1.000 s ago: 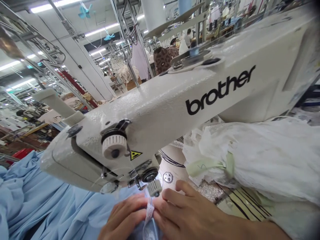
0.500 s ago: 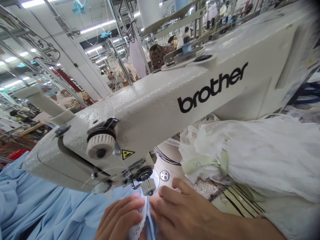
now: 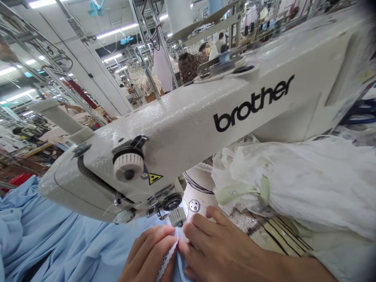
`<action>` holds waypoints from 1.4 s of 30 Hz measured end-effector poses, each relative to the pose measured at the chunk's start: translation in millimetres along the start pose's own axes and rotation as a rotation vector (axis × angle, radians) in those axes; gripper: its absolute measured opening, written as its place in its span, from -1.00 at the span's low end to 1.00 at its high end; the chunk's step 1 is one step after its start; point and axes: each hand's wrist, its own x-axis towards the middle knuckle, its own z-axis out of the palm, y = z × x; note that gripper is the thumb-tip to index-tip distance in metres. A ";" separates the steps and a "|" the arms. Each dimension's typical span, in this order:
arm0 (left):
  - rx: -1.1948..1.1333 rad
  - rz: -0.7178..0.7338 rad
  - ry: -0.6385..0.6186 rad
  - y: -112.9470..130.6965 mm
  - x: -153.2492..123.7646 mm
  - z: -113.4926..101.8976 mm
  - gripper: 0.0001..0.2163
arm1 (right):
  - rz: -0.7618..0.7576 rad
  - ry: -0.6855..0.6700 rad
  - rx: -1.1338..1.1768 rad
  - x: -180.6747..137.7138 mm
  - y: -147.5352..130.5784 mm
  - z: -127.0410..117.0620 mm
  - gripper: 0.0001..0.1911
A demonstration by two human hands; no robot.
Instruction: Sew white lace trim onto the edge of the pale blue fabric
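A white Brother sewing machine [image 3: 188, 117] fills the middle of the view, its head low over light blue fabric [image 3: 58, 243]. Just below the head, my left hand [image 3: 147, 254] pinches a strip of white lace trim [image 3: 167, 258] against the blue fabric. My right hand [image 3: 220, 250] lies beside it with fingers pressed together on the same fabric and trim. The fingertips of both hands meet under the small knurled knob [image 3: 178, 216]. The needle area is hidden by the machine head.
A bundle of white lace cloth tied with a pale green band [image 3: 293, 184] lies on the machine bed to the right. Blue fabric spreads off to the left. Other sewing stations, hanging garments and people sit in the background.
The view shifted slightly left and back again. My hands stayed under the machine head, and the lace trim between my fingers shows a little differently from frame to frame.
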 end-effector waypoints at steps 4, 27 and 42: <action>-0.001 0.012 0.047 2.5 3.9 1.9 -0.78 | 0.015 0.019 0.002 0.0 0.3 -0.3 -0.84; -0.010 -0.032 -0.017 1.6 1.9 5.6 -0.82 | 0.047 -0.110 -0.001 2.6 3.3 -2.3 -0.74; -0.032 -0.145 -0.034 -0.6 1.5 3.9 -0.87 | -0.001 -0.027 0.054 -0.4 3.5 -0.7 -0.87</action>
